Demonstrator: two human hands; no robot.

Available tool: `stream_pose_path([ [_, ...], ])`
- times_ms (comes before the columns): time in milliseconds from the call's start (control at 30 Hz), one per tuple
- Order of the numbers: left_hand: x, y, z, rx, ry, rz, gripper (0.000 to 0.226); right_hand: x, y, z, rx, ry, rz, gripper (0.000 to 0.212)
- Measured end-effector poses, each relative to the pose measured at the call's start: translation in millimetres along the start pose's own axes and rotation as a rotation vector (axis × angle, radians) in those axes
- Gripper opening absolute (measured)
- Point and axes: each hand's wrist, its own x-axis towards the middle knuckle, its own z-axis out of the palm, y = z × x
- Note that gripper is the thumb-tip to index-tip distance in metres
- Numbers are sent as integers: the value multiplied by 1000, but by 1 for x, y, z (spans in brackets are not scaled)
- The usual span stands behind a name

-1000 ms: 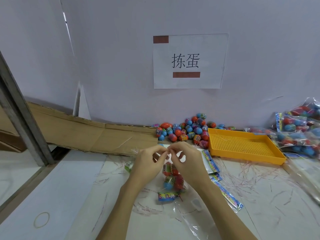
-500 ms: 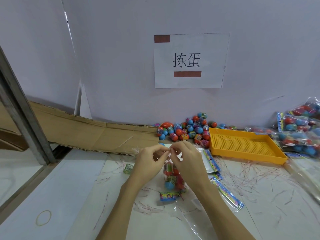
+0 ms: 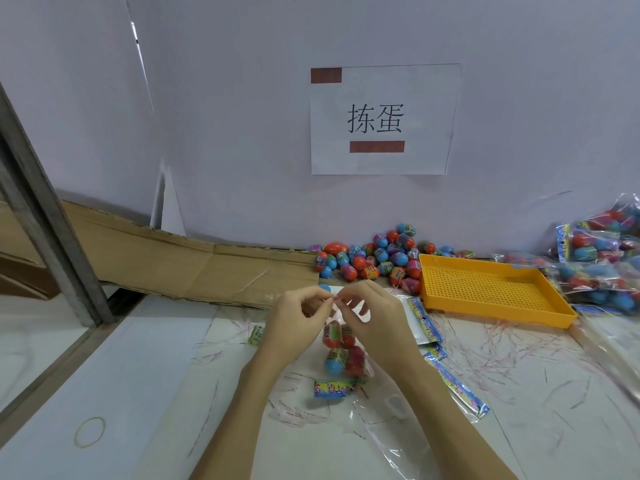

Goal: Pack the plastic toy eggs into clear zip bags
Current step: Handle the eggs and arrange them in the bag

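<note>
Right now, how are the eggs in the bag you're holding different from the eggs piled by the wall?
The eggs in the held bag are few; the pile by the wall has many.
The held bag's eggs sit inside clear plastic, pinched at the top by the left hand and right hand; the pile's eggs lie loose on the table.
Both are red and blue with colourful bands.

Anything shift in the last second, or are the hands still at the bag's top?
Almost nothing moved. The left hand and right hand still pinch the top of the clear bag of eggs. Loose egg pile and yellow tray unchanged.
</note>
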Motion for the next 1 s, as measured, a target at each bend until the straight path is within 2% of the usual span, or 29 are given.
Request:
stream_pose_path([
  [233, -1, -1, 2, 47, -65, 27, 11, -2, -4, 0, -75, 47, 26, 3],
  [400, -1, -1, 3, 82, -82, 31, 9, -1, -11, 0, -119, 58, 37, 13],
  [900, -3, 5, 2, 194, -52, 21, 5, -2, -11, 6, -111, 45, 111, 20],
  [1000, -3, 5, 1, 219, -20, 6, 11, -2, -7, 4, -100, 71, 155, 25],
])
